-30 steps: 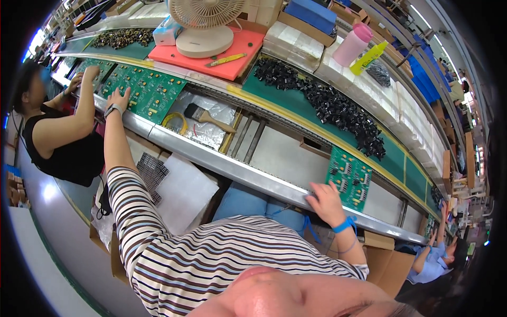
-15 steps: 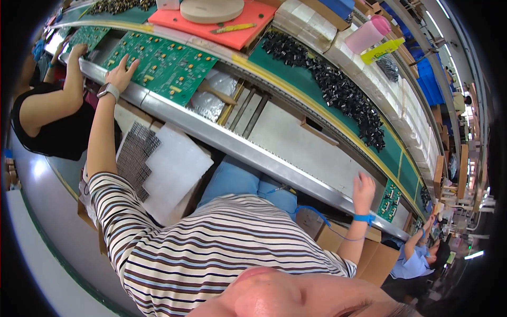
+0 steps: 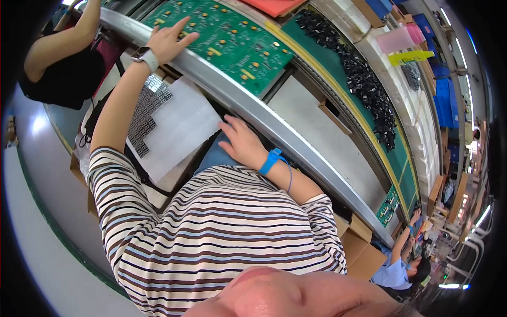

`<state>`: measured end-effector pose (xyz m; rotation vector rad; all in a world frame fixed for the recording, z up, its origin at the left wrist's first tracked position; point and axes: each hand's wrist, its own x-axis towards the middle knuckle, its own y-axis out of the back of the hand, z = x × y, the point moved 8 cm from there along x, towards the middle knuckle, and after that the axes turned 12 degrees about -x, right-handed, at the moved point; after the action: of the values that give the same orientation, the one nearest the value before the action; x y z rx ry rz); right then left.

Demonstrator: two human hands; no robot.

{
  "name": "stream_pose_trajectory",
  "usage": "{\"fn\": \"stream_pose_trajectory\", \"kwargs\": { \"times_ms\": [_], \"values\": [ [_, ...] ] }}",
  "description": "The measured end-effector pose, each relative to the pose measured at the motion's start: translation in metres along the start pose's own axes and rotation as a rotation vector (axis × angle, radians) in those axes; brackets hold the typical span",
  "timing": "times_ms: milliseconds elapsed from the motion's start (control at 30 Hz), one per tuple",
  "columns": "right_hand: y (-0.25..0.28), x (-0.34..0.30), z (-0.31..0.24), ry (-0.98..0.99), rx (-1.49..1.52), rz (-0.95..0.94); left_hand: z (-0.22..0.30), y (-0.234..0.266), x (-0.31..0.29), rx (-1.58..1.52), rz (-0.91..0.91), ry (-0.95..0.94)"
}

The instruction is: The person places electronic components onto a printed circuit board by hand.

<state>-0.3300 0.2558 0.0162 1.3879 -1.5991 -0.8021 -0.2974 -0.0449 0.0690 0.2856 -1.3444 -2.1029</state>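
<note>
The big green board lies flat on the conveyor, with its long side running beside the silver rail at the conveyor's near edge. The left hand is the close one: it is at the board's near long side, toward the left, with its fingers spread wide and nothing pinched. I cannot tell how hard it presses, or if it only hovers. The right hand is on the person's side of the rail, apart from the board, which lies up past the rail from it. Its fingers are loose and a bit apart, with nothing seen in them. It is just beside the right corner of a white sheet with dark squares on it; I cannot tell if they touch. Little black parts sit in a long heap along the conveyor's far side.
</note>
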Motion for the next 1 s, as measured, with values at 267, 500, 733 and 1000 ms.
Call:
{"fn": "stream_pose_trajectory", "kwargs": {
  "times_ms": [267, 500, 733, 1000],
  "values": [
    [-0.036, 0.023, 0.019, -0.290, 0.214, -0.036, 0.050, -0.003, -0.071, -0.211, 0.086, -0.251],
    [-0.072, 0.019, 0.040, -0.350, 0.317, -0.036, -0.065, 0.017, -0.240, -0.175, 0.434, 0.293],
    [-0.095, 0.008, 0.015, -0.522, 1.100, -0.464, -0.115, -0.046, -0.353, -0.805, 0.507, 0.916],
    [-0.050, -0.020, -0.013, -0.310, 1.017, -0.471, -0.066, -0.038, -0.337, -2.131, 0.243, 0.806]
  ]
}}
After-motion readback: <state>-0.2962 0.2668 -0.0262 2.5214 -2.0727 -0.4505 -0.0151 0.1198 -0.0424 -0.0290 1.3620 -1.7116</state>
